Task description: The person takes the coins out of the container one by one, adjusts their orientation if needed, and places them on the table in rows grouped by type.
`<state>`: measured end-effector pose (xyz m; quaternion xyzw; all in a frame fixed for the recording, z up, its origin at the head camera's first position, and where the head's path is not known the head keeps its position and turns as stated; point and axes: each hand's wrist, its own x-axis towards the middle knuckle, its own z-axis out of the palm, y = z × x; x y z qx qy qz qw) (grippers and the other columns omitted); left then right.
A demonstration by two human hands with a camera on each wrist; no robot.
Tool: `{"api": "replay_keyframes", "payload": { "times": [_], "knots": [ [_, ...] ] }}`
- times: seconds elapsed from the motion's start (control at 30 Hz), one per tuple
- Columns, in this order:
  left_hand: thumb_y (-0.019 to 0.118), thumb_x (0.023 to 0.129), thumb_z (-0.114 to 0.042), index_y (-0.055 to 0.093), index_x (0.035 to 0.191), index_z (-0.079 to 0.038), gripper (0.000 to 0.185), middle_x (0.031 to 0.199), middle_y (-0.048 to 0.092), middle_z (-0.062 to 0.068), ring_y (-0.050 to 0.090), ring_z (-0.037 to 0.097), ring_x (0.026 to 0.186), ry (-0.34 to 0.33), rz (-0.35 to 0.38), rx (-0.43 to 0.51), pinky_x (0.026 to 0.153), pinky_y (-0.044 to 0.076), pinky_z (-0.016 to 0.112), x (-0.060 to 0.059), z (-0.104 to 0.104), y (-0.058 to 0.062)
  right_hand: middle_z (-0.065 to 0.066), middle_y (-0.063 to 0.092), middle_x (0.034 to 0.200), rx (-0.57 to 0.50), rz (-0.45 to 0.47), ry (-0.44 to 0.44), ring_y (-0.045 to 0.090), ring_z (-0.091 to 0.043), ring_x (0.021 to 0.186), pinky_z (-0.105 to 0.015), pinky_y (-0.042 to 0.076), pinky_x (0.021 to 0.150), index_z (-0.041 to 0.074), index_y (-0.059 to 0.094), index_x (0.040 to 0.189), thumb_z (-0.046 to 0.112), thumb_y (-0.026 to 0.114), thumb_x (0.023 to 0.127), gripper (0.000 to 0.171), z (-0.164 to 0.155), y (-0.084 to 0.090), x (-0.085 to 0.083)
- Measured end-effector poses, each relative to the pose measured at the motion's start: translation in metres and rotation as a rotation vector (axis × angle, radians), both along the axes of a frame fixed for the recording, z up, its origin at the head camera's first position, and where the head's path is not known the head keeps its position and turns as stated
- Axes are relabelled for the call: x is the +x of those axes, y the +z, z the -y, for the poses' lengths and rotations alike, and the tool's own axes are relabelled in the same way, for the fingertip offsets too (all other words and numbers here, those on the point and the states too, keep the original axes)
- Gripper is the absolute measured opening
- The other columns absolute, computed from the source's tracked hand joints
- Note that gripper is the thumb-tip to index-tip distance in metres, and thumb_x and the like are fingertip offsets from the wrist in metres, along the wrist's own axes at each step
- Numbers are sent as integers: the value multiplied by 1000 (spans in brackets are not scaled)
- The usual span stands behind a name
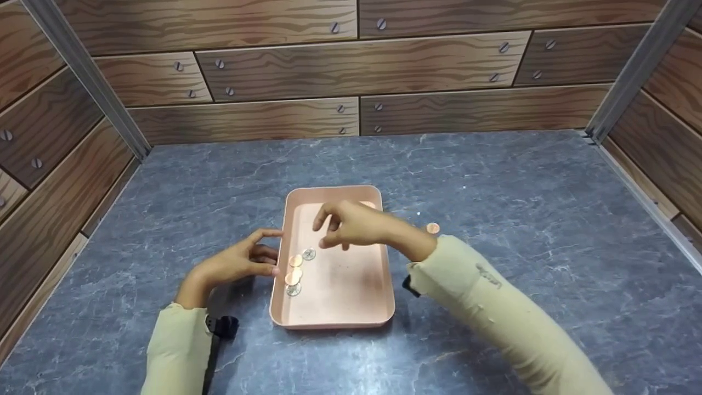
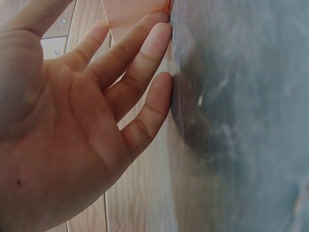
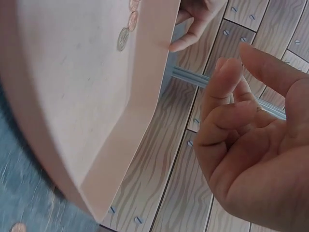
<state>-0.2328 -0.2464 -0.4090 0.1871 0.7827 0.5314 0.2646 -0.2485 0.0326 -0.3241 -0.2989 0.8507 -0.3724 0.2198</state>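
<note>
tray: the pink tray point(image 1: 334, 299) lies flat on the grey marbled table point(image 1: 493, 181), about the middle of it and a little toward the near edge.
tray axis: a rounded rectangle, its long axis running near to far, short ends at the near and far sides.
coins in tray: a short row of coins point(image 1: 296, 271) lies along the tray's left wall, some copper, some silver, roughly in line with the long axis; another coin point(image 1: 368, 204) shows at the far right, partly hidden by the hand.
loose coin: one copper coin point(image 1: 432, 228) lies on the table just right of the tray, beside the right wrist.
left hand: the left hand point(image 1: 241, 263) rests on the table at the tray's left wall, fingers straight and relaxed, fingertips point(image 2: 161, 36) touching the wall and the table; it holds nothing.
right hand: the right hand point(image 1: 351, 225) hovers over the far half of the tray, fingers point(image 3: 227, 82) loosely curled with the thumb near them; nothing shows between them.
surroundings: wood-patterned panels point(image 1: 362, 66) with screws stand on three sides.
</note>
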Motion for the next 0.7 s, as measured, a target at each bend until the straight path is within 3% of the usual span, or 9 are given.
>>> {"api": "replay_keyframes", "payload": {
  "times": [0.23, 0.47, 0.7],
  "knots": [
    [72, 87, -19, 24, 148, -8, 79, 130, 56, 29, 59, 30, 118, 4, 5, 1, 94, 50, 27, 0, 0, 0, -15, 69, 88, 4, 40, 25, 59, -12, 58, -21, 51, 57, 0, 62, 112, 9, 70, 87, 28, 19, -6, -4],
    [72, 87, -18, 22, 148, -6, 79, 131, 54, 31, 58, 34, 119, -3, 6, 8, 94, 50, 29, 0, 2, -1, -14, 70, 86, -21, 75, 32, 60, -13, 59, -40, 57, 70, -4, 61, 114, 6, 69, 86, 30, 31, -18, -7],
    [72, 87, -17, 22, 148, -5, 79, 130, 54, 32, 57, 35, 119, -11, -1, 13, 94, 50, 28, -1, 1, 0, -4, 64, 77, -37, 124, 31, 59, -12, 60, -44, 57, 75, -5, 61, 114, 5, 68, 86, 30, 38, -31, -10]
  ]
}}
